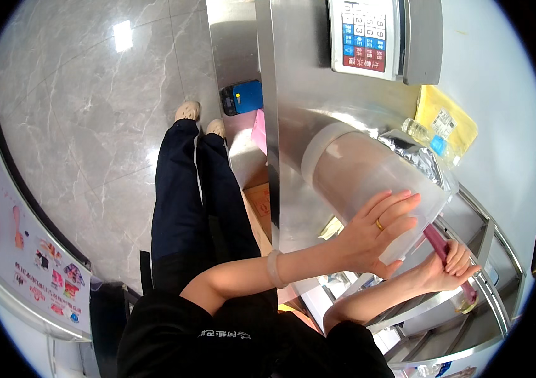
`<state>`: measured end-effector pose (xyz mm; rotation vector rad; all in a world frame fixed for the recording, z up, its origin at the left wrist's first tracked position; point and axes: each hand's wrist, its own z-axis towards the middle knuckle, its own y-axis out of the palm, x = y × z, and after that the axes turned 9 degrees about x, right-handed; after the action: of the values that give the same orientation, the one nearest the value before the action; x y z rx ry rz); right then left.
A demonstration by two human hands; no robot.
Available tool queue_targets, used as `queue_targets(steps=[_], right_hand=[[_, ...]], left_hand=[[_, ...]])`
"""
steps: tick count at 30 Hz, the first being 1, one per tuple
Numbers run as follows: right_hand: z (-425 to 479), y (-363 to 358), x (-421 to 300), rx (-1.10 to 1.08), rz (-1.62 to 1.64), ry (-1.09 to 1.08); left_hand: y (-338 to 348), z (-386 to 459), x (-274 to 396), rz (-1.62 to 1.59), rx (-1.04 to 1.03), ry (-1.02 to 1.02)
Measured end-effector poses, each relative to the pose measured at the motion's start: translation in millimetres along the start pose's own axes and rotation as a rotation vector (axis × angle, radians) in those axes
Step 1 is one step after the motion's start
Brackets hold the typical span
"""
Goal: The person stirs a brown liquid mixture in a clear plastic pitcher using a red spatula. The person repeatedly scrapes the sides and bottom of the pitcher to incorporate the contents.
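A large translucent plastic container (367, 165) stands on the steel worktop, its lower part looking brownish through the wall. My left hand (383, 227), with a gold ring and a pale bangle on the wrist, lies spread against the container's near side, fingers straight and thumb apart. To the right of it, my right hand (454, 264) is closed around a long purple handle (437, 242). One end of this handle lies close by the container's edge; a small clear piece shows at the other end. I cannot tell what tool it is.
A weighing scale (367, 38) with a keypad stands at the top. Beyond the container lie crumpled foil (414, 153), a clear bottle (421, 132) and a yellow packet (447, 118). A metal rack (485, 283) stands at the right. The worktop edge (271, 118) runs beside my legs.
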<state>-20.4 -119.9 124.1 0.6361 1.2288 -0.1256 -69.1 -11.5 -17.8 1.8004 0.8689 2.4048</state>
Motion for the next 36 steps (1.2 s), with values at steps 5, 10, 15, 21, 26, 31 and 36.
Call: queue_targets(steps=[5,10,15,21,26,31,36], right_hand=[[-10,-17,-10,-0.131,-0.038,0.15],[2,-10,-14,-0.112,-0.045,-0.005],[19,-9,-8,0.129,0.076,-0.127],[-11,-15,-3,-0.115,0.014,0.055],[-5,-29,-16,-0.166,-0.031,0.112],[6,-30,-11,0.054,0.043,-0.111],[-17,-28,-6,0.022,0.053,-0.01]], left_hand=[[0,1,0,-0.005,0.003,-0.001],[-1,0,1,-0.008,-0.013,-0.009],[-1,1,1,0.0,-0.01,-0.008],[-1,1,1,-0.016,-0.023,-0.002],[0,-15,4,-0.031,-0.033,-0.021],[8,-58,15,0.054,0.052,-0.015],[7,-83,26,0.16,0.042,-0.018]])
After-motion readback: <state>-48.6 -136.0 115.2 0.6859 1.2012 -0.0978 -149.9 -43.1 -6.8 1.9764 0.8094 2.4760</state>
